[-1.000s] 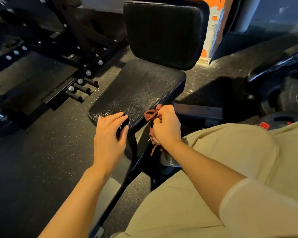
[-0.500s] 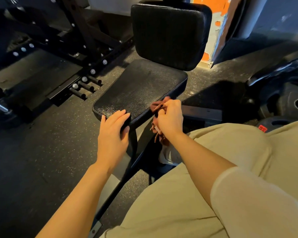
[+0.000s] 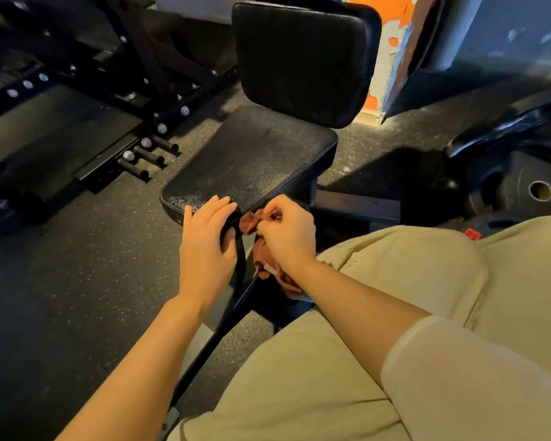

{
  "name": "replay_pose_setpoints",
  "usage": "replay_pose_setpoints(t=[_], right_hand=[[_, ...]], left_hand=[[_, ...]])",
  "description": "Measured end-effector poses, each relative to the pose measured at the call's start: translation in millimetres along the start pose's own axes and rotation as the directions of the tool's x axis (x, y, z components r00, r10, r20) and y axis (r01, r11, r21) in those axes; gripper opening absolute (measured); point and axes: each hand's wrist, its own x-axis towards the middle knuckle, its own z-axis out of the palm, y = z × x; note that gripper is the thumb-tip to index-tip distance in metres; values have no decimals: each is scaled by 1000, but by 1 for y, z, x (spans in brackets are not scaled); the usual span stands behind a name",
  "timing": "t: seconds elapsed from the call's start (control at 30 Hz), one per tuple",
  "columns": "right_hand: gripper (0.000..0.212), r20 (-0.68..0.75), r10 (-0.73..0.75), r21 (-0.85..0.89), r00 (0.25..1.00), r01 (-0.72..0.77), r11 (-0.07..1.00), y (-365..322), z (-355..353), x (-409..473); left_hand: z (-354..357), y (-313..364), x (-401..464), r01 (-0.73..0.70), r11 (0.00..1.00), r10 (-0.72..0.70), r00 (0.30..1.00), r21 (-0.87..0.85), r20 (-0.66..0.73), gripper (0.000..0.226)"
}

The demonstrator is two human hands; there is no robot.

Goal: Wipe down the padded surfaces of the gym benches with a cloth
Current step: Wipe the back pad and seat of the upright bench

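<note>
Right hand point(image 3: 288, 232), fingers curled, pinching a crumpled reddish-brown cloth point(image 3: 261, 253) against the near edge of the black padded leather seat point(image 3: 252, 163), cloth hanging down below the wrist. Left hand point(image 3: 206, 241) just at nine o'clock of it, fingers laid over the seat's front corner, thumb tucked under the edge. Black upright padded backrest point(image 3: 303, 62) at twelve o'clock. Black weight plates point(image 3: 522, 186) at three o'clock, black steel rack point(image 3: 93, 100) at ten o'clock on the dark speckled rubber floor point(image 3: 77, 265)
</note>
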Motion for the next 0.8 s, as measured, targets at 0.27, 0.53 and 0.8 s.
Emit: replay_pose_setpoints(t=[0.27, 0.53, 0.8], right_hand=[[20, 61, -92, 148, 994, 82, 986, -2, -3, -6], [35, 303, -360, 325, 883, 260, 909, -19, 9, -27], [40, 32, -512, -160, 858, 510, 845, -20, 13, -30]], left_hand=[[-8, -5, -31, 112, 987, -134, 970, -113, -204, 31], [-10, 22, -56, 237, 766, -366, 925, -597, -103, 36], [-10, 23, -49, 365, 682, -631, 731, -634, -258, 50]])
